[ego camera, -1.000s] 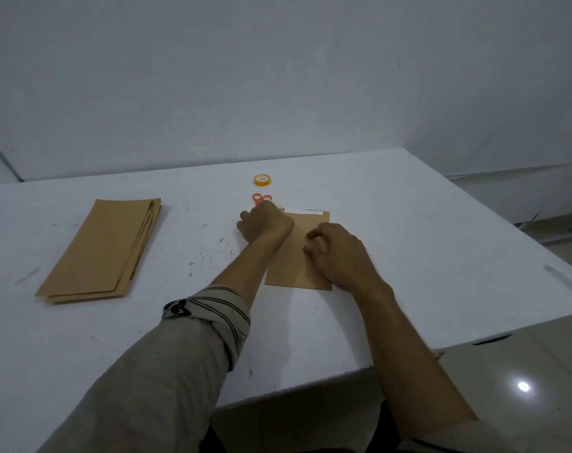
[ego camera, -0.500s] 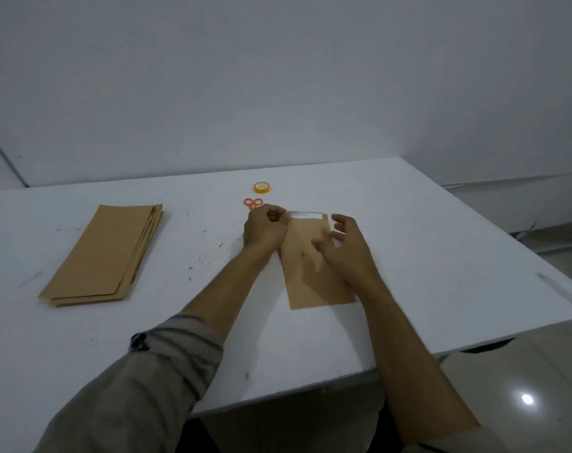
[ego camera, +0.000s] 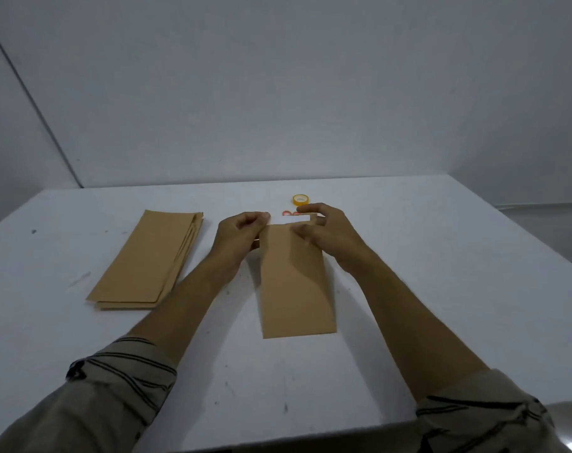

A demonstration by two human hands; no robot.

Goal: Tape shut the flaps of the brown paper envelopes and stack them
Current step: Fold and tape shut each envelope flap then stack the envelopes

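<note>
Gripping the envelope (ego camera: 294, 289) top are left hand (ego camera: 238, 237) and right hand (ego camera: 327, 233).

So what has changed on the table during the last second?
The right hand left the middle of the envelope and now pinches the white strip at its far end; the left hand holds the strip's other end. Envelope stack, tape roll, scissors stayed.

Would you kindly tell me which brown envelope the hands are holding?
The single envelope lying apart mid-table: the left hand and right hand pinch its far end. The others sit untouched in the stack to its left.
</note>
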